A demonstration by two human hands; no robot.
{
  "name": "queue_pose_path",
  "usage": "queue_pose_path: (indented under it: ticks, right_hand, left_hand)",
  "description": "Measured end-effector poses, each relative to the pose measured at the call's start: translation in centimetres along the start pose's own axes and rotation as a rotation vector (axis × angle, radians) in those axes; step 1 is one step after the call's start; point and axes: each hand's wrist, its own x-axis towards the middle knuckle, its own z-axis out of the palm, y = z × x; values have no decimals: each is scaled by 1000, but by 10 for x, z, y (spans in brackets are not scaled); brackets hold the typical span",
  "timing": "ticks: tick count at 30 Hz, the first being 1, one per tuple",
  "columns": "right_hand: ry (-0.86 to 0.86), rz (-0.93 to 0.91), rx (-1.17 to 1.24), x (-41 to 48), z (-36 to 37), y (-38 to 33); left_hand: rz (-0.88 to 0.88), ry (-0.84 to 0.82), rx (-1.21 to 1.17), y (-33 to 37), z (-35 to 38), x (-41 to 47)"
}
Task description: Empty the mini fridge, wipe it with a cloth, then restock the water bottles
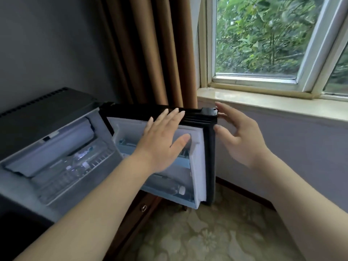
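while black fridge door (199,159) hangs open, bottle (176,190) inside, left hand (162,142), right hand (243,137) spread, empty.

No legible text, brand or number — labels on the water bottles (81,159) perhaps printed, too blurred.

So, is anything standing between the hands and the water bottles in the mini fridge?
Nothing visible does. The door stands open, the left hand and right hand at its top, and the water bottles on the wire shelf lie uncovered.
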Motion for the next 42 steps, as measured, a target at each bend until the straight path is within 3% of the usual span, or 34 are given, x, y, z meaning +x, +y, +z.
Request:
queue_pose_path:
  ticks: [4,11,14,18,27,35,42]
  right_hand:
    - [-53,-21,169,-10,-8,-13]
    - [-441,-30,395,-17,48,-54]
    - [-562,-113,388,-15,91,-76]
    - [-668,-298,209,-3,156,-109]
    - [-700,-553,-26,18,280,-169]
    - [-639,-614,-234,27,357,-197]
    - [-559,-661,-335,34,380,-200]
  left_hand:
    - [-15,24,-78,1,-11,-39]
    - [-128,120,-196,-10,-46,-121]
    - [-211,144,-210,-22,-61,-156]
    - [-353,198,-194,-47,-79,-200]
    - [-576,262,56,-138,-117,-268]
    - [-638,138,368,-242,-134,-276]
    - [-552,163,329,-279,-139,-274]
